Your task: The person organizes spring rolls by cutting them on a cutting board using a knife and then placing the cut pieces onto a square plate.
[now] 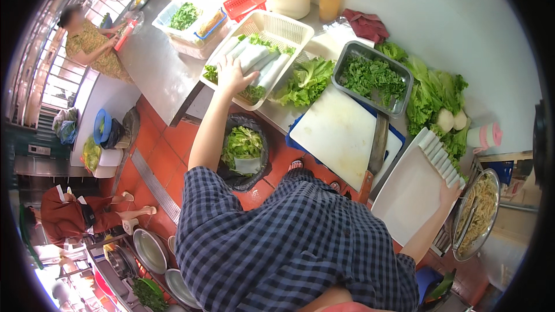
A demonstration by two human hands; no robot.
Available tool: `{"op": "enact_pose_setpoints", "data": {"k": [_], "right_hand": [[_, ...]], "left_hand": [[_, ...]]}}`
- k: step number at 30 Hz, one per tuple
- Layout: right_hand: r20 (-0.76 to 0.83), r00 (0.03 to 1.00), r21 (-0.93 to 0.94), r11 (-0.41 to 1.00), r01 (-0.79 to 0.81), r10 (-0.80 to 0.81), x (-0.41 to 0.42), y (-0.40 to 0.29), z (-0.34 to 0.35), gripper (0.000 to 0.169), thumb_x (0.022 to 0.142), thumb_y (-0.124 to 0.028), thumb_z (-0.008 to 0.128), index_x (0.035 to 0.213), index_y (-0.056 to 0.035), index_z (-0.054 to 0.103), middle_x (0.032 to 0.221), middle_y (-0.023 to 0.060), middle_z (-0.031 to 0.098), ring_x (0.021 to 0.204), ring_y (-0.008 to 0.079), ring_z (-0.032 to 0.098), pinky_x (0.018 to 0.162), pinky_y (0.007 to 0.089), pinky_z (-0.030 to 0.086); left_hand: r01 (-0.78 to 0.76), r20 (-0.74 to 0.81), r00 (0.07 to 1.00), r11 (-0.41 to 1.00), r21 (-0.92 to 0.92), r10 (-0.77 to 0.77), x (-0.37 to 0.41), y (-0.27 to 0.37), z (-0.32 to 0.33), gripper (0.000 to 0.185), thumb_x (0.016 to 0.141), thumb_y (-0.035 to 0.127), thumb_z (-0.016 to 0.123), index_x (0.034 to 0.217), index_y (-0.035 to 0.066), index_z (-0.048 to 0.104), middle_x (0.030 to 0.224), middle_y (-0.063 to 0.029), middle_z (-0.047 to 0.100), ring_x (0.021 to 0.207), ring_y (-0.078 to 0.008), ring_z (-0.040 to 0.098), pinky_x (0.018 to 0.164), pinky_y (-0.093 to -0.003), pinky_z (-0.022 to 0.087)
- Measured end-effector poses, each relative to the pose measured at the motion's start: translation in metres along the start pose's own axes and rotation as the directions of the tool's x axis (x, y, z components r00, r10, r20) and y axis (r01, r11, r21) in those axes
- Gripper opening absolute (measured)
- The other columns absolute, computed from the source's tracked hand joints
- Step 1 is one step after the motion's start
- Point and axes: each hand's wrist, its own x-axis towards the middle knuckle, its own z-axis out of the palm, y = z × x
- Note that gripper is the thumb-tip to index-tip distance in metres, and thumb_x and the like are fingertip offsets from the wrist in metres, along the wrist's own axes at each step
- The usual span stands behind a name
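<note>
My left hand point(234, 76) lies with spread fingers on long pale rice-sheet rolls point(256, 58) in a cream plastic basket point(299, 30), with lettuce leaves around them. On the right, my right hand point(451, 193) touches the near end of a row of short white rolls point(438, 156) along the edge of a white tray point(407, 190); its fingertips are partly hidden. Between my hands is a white cutting board point(334, 134). A large knife point(380, 143) with a wooden handle rests across its right side.
A grey tub of chopped herbs point(373, 78) stands behind the board, beside lettuce point(433, 82). A steel bowl of pale strips point(477, 212) with tongs is at far right. A black-lined bin point(243, 151) stands on the floor. Two other people point(91, 43) are at the left.
</note>
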Motion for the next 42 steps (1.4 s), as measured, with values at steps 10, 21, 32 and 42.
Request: {"op": "enact_pose_setpoints", "data": {"k": [10,21,32,42], "right_hand": [[-0.131,0.873,0.423,0.770,0.478,-0.470,-0.083,-0.083,-0.053,0.035,0.084,-0.025,0.057,0.113,-0.0053,0.054,0.132,0.0166,0.037,0.124,0.0315,0.032,0.100,0.0401,0.030],[-0.006,0.643,0.939,0.217,0.267,-0.766,-0.167,-0.198,-0.048,0.032,0.083,-0.009,0.056,0.114,-0.0015,0.051,0.122,0.0097,0.047,0.111,0.0193,0.047,0.090,0.0323,0.042],[0.383,0.635,0.894,0.097,-0.437,-0.671,-0.237,-0.309,-0.003,0.042,0.089,-0.028,0.053,0.119,-0.0007,0.043,0.106,0.0063,0.054,0.099,0.0156,0.052,0.080,0.0310,0.044],[0.508,0.545,0.747,0.027,-0.664,-0.667,-0.214,-0.261,-0.001,0.032,0.089,-0.029,0.052,0.110,-0.0058,0.052,0.103,0.0049,0.056,0.090,0.0145,0.055,0.078,0.0291,0.043]], "left_hand": [[-0.025,-0.055,0.999,0.891,-0.453,0.000,0.012,0.003,-0.003,0.071,0.056,0.035,0.077,0.107,-0.007,0.051,0.099,-0.0252,0.058,0.093,-0.0338,0.058,0.083,-0.0371,0.044],[0.288,0.297,0.954,0.372,-0.882,-0.035,0.004,0.003,-0.063,0.056,0.064,0.024,0.074,0.107,-0.003,0.053,0.090,-0.0122,0.061,0.072,-0.0167,0.060,0.063,-0.0277,0.049],[0.549,0.491,0.762,-0.021,-0.835,0.422,-0.097,0.210,0.013,0.052,0.070,0.017,0.073,0.111,-0.004,0.050,0.095,-0.0115,0.060,0.083,-0.0178,0.059,0.069,-0.0303,0.049],[0.724,0.604,0.670,-0.200,-0.660,0.432,-0.106,0.199,0.031,0.036,0.080,0.022,0.061,0.106,-0.002,0.054,0.086,-0.0096,0.059,0.076,-0.0191,0.060,0.068,-0.0317,0.050]]}}
